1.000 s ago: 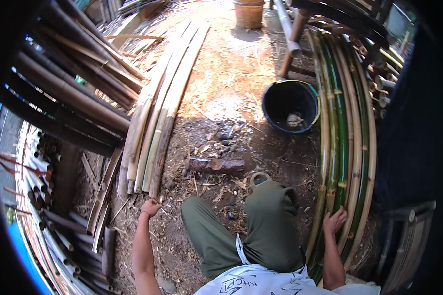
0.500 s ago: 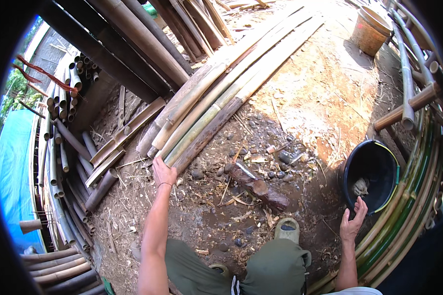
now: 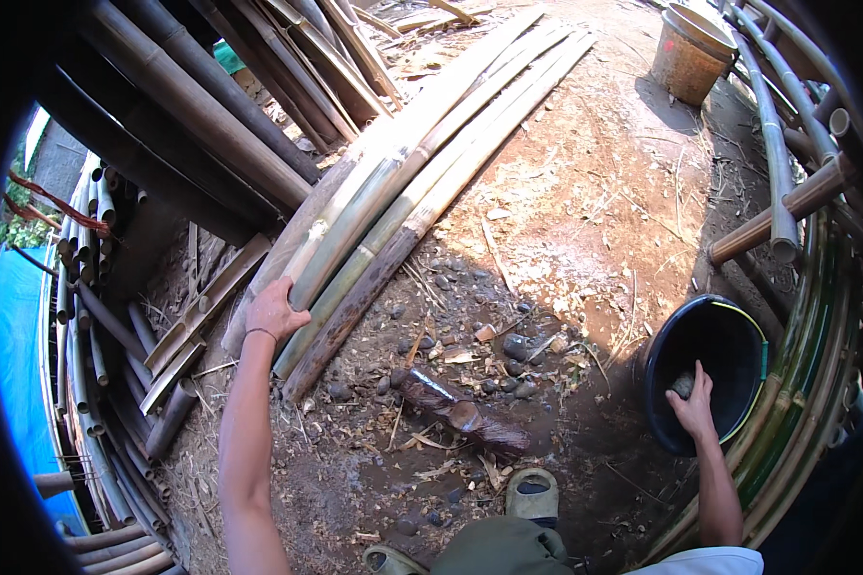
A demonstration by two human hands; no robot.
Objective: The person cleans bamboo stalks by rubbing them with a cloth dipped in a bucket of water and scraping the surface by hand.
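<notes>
My left hand (image 3: 273, 311) is closed over the near end of a bamboo pole (image 3: 355, 216), with the thumb sticking out to the right. This pole lies in a row of several long bamboo poles stretching away across the ground. On the right, my right hand (image 3: 697, 407) reaches into a black bucket (image 3: 650, 383). Its fingers are stretched out and the thumb stands apart. A small greyish wad, like a rag (image 3: 683, 385), lies in the bucket beside the thumb and fingers; whether they touch it I cannot tell.
A short dark log (image 3: 465, 414) lies in front of my feet, with stones and chips around it. Green bamboo poles (image 3: 775, 431) run along the right side. A dirty bucket (image 3: 688, 62) stands far right. Split bamboo (image 3: 201, 311) and stacked poles (image 3: 115, 436) lie left.
My right hand has moved from above the bucket's near rim down into it, to the wad. The left hand has shifted further up over the pole ends, and the held pole looks turned.
</notes>
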